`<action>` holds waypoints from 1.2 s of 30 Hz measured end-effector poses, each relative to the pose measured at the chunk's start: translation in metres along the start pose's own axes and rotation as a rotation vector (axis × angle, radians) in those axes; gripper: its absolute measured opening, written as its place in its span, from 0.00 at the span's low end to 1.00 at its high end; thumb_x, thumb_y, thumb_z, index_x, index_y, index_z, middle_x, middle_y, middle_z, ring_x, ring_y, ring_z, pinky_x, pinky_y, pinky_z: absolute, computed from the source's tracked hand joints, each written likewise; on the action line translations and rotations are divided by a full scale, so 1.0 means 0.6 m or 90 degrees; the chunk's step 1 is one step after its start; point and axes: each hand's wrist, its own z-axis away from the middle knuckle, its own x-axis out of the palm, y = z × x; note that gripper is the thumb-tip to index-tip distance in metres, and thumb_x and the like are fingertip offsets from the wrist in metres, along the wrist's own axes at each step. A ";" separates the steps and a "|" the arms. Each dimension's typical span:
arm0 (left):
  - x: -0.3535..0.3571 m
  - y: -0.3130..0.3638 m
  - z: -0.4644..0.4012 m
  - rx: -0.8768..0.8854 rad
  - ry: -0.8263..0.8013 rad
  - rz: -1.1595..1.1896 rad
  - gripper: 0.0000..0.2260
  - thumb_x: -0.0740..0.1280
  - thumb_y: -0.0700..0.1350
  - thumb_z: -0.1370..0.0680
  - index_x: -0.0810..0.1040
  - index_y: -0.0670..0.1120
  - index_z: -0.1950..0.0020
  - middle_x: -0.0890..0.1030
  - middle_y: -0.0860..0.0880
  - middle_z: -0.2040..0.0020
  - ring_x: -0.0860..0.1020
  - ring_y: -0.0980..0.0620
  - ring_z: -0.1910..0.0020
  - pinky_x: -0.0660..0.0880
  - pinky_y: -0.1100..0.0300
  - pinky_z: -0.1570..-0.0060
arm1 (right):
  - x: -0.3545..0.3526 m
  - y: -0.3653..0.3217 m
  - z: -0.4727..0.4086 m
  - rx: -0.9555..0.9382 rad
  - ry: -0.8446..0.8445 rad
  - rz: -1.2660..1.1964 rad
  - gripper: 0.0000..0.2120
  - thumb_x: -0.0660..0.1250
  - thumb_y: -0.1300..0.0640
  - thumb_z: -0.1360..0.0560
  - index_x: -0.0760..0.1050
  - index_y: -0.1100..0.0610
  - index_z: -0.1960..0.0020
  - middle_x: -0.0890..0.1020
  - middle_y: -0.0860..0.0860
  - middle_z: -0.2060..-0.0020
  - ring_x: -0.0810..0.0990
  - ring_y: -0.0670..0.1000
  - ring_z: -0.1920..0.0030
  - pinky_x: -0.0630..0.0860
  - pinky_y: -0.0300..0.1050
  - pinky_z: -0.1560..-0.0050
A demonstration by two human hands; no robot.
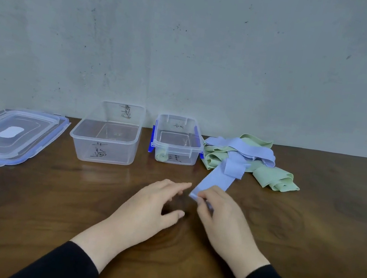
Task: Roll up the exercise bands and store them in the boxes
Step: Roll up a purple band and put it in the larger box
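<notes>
A light blue exercise band runs from a tangled pile at the back right down to the table's middle. My right hand pinches its near end, which is folded over. My left hand hovers just left of that end with fingers spread, holding nothing. Green bands lie mixed with the blue one in the pile. Two clear plastic boxes stand at the back: a large one and a small one with blue clips. A rolled green band sits in the small box's front left corner.
Clear lids with blue edges lie stacked at the far left on the dark wooden table. A grey wall rises right behind the boxes. Both boxes carry handwritten black marks.
</notes>
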 end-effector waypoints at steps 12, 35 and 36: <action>-0.097 -0.074 0.071 -0.004 -0.025 -0.095 0.11 0.67 0.47 0.22 0.82 0.61 0.44 0.78 0.67 0.42 0.71 0.71 0.40 0.65 0.72 0.39 | 0.025 -0.068 0.001 -0.044 -0.127 -0.154 0.08 0.61 0.46 0.20 0.79 0.45 0.48 0.80 0.39 0.53 0.78 0.41 0.49 0.74 0.37 0.49; -0.091 -0.074 0.076 -0.107 -0.029 -0.078 0.14 0.60 0.56 0.19 0.76 0.59 0.35 0.75 0.65 0.40 0.71 0.66 0.40 0.70 0.66 0.37 | 0.049 -0.093 -0.023 0.033 -0.195 -0.041 0.15 0.63 0.43 0.21 0.73 0.44 0.36 0.71 0.34 0.40 0.76 0.40 0.45 0.75 0.36 0.43; -0.089 -0.075 0.074 -0.112 -0.024 -0.091 0.14 0.60 0.56 0.19 0.75 0.59 0.34 0.74 0.65 0.39 0.70 0.66 0.39 0.69 0.64 0.35 | 0.051 -0.095 -0.026 0.047 -0.188 -0.026 0.16 0.63 0.43 0.21 0.72 0.44 0.35 0.70 0.35 0.38 0.76 0.41 0.44 0.75 0.38 0.40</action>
